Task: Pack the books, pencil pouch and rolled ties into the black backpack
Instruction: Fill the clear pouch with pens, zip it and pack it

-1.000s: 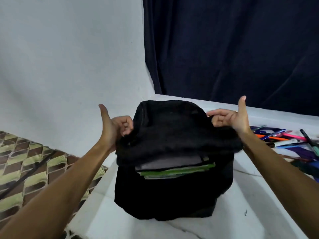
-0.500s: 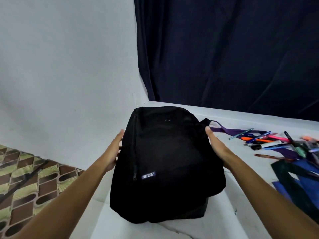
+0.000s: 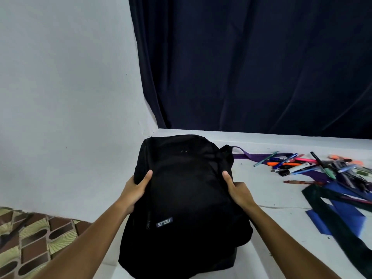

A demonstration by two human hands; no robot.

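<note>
The black backpack [image 3: 187, 198] lies on the white table [image 3: 281, 218] with its front flap down and a small blue logo patch facing up. My left hand [image 3: 135, 190] grips its left side, thumb on top of the fabric. At the right side my right hand [image 3: 238, 191] grips the bag the same way. The books are hidden under the flap. Flat, unrolled ties, a purple tie [image 3: 259, 157], a blue tie [image 3: 338, 216] and a dark green tie [image 3: 330, 214], lie on the table to the right.
Several loose pens and markers [image 3: 314, 165] are scattered at the right of the table. A dark curtain [image 3: 251, 67] hangs behind, a white wall stands at the left. A patterned brown and green floor [image 3: 30, 238] shows below the table's left edge.
The raised flap came down over the books and the bag now lies closed. Both hands shifted from holding the flap up to gripping the bag's sides, thumbs on top.
</note>
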